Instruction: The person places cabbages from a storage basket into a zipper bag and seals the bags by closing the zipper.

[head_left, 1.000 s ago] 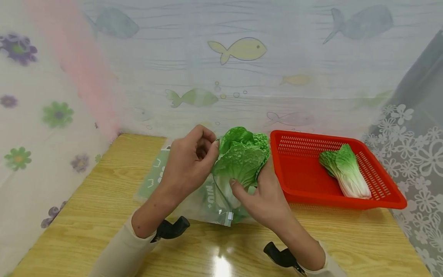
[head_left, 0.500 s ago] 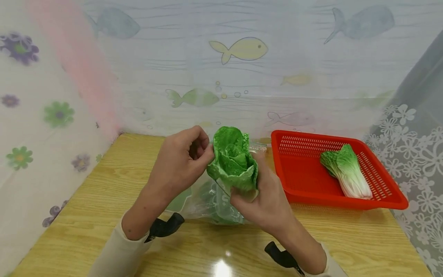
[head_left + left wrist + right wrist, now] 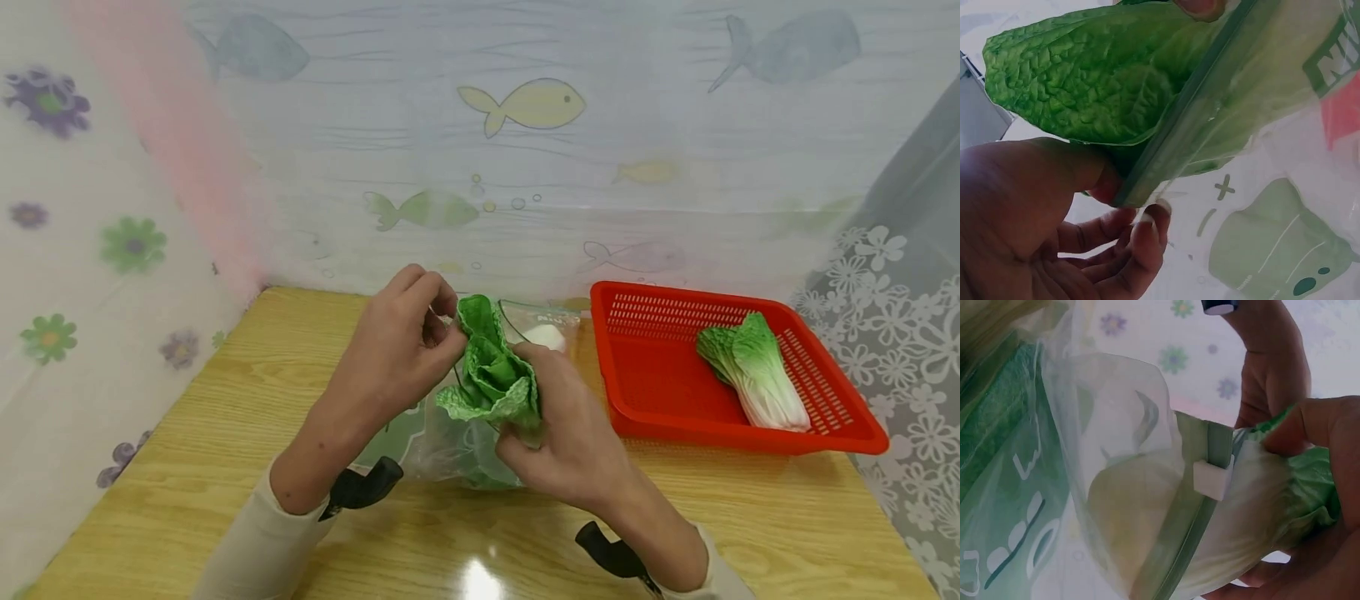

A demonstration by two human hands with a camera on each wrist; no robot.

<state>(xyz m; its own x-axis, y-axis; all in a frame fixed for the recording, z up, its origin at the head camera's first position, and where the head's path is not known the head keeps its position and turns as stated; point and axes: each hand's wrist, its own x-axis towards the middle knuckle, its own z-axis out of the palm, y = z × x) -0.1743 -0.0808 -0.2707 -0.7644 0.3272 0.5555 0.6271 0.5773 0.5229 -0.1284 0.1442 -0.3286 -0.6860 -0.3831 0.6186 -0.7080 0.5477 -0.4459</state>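
The leafy cabbage (image 3: pixel 498 379) is sitting at the mouth of the zip bag (image 3: pixel 450 454), its pale base lying inside the clear film and its crinkled green leaves sticking out past the zip strip. The right hand (image 3: pixel 566 425) is gripping it, thumb on the near side, fingers curling around the far one. Over on the other side, the left hand (image 3: pixel 393 350) is pinching the bag's edge between thumb and fingers, right beside the leaves. A white slider (image 3: pixel 1212 480) is riding on the strip near the right hand. Farther right, a red basket (image 3: pixel 652 375) is standing on the wood-grain surface (image 3: pixel 187 433), and a second cabbage (image 3: pixel 757 375) is lying inside, toward its right end. Behind everything, a fish-print curtain (image 3: pixel 360 150) is hanging.
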